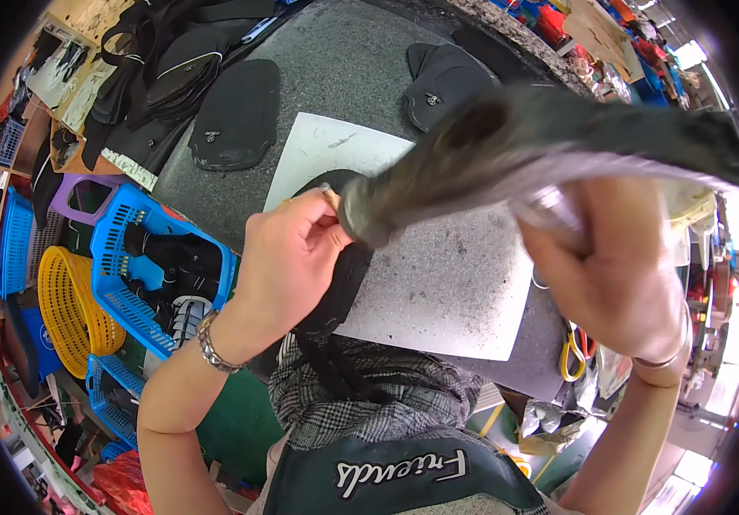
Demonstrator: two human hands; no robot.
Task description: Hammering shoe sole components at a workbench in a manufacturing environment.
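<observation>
My right hand [614,262] is closed around the handle of a dark metal hammer [541,129], blurred by motion. The hammer's round striking face is just beside the fingertips of my left hand [292,245] in this view. My left thumb and fingers are pinched together over a black padded fabric piece [335,296]; whatever they grip is too small and covered to make out. Beneath that piece lies a white sheet [446,300] marked with dark specks, on a grey work surface [335,51].
A black panel with a small metal emblem [236,116] lies at the far left, and stacked similar panels [446,81] at the far right. Blue basket [116,296] with black pieces and yellow basket [73,309] stand on my left. Yellow-handled scissors [572,354] are near my right forearm.
</observation>
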